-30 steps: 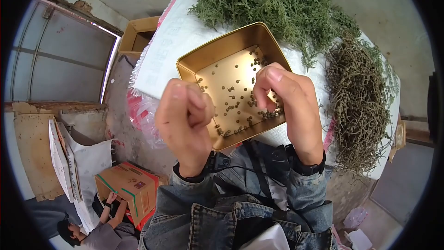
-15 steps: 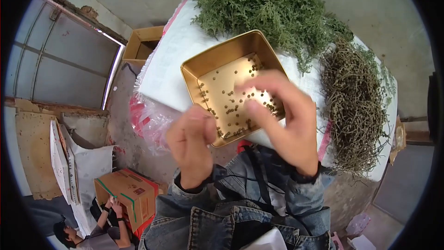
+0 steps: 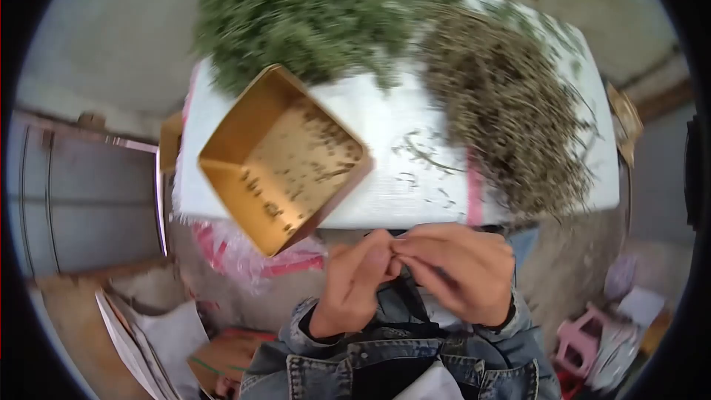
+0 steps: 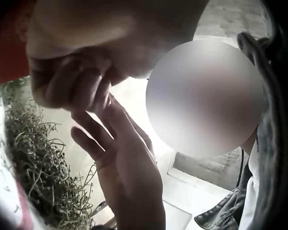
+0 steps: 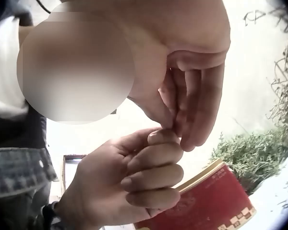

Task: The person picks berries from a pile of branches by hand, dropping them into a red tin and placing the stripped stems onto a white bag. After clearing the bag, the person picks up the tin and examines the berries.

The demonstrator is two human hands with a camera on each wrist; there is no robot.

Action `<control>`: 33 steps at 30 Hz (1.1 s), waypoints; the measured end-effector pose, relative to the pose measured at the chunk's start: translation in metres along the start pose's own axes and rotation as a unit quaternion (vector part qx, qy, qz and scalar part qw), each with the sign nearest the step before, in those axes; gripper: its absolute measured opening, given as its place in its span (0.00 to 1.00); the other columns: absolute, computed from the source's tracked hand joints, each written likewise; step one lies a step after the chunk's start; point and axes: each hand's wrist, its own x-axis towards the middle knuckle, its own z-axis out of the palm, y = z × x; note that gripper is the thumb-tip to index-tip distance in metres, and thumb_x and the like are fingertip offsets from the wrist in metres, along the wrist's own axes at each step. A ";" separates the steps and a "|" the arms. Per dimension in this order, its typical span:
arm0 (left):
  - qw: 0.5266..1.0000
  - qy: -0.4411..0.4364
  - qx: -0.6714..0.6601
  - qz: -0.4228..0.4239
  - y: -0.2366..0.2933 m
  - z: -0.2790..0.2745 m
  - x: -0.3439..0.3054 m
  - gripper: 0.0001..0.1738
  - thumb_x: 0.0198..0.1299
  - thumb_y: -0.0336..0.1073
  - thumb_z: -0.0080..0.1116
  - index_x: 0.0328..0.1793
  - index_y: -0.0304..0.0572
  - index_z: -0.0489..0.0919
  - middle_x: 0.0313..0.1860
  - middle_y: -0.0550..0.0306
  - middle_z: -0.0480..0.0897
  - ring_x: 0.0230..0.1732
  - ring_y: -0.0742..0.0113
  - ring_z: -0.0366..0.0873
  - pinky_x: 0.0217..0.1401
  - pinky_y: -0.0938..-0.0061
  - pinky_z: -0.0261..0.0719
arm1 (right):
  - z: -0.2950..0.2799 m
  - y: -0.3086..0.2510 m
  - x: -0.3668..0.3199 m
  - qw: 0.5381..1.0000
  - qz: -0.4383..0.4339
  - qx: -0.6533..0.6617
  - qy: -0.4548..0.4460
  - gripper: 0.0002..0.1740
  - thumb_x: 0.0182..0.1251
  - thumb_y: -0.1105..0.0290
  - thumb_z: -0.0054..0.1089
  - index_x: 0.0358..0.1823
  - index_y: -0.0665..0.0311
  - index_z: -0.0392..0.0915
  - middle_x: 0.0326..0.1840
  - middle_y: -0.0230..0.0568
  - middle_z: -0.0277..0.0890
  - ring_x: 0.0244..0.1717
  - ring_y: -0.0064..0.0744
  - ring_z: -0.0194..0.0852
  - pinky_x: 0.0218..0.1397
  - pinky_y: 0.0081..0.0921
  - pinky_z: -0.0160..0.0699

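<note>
Low in front of the jacket, my left hand [image 3: 346, 289] and right hand [image 3: 470, 274] meet at the fingertips. The left fingers are curled, with thumb and forefinger together. In the right wrist view, the right thumb and forefinger come together right at the left fingertips, while the other fingers bend loosely. I cannot tell whether anything small sits between them. Ahead and to the left stands a square gold tin [image 3: 241, 118], its outside red in the right wrist view. Small dark round pods [image 3: 329, 137] lie scattered inside it.
A white woven sack [image 3: 378, 200] covers the table, with leafy green sprigs [image 3: 296, 15] behind the tin. Dried tangled stems [image 3: 511, 111] are heaped to the right. Clear plastic wrap [image 3: 252, 259] hangs off the front left edge. A pink stool [image 3: 585, 341] stands at lower right.
Both hands have drawn back from over the tin toward the body and come together. The view has swung right, so the tin appears farther left.
</note>
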 end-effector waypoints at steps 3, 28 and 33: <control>0.994 -0.074 -0.047 -0.059 -0.012 0.010 -0.003 0.13 0.73 0.35 0.46 0.40 0.32 0.76 0.22 0.61 0.73 0.21 0.77 0.65 0.24 0.79 0.62 | -0.012 0.014 -0.033 0.996 -0.050 -0.068 0.036 0.12 0.49 0.79 0.69 0.38 0.67 0.83 0.36 0.42 0.82 0.28 0.34 0.81 0.29 0.22 0.79; 0.929 -0.025 0.367 0.029 -0.102 0.121 0.001 0.09 0.49 0.24 0.69 0.38 0.32 0.85 0.28 0.51 0.86 0.26 0.70 0.81 0.29 0.77 0.75 | -0.006 0.088 -0.176 0.953 0.179 -0.167 0.178 0.14 0.53 0.77 0.69 0.41 0.65 0.78 0.38 0.36 0.79 0.25 0.32 0.79 0.26 0.25 0.78; 0.845 -0.063 0.488 0.212 -0.133 0.117 0.003 0.08 0.45 0.24 0.70 0.33 0.37 0.83 0.25 0.52 0.82 0.23 0.58 0.79 0.26 0.70 0.74 | 0.005 0.099 -0.184 0.947 0.231 -0.108 0.194 0.12 0.54 0.77 0.68 0.40 0.64 0.77 0.36 0.37 0.77 0.25 0.34 0.78 0.27 0.25 0.78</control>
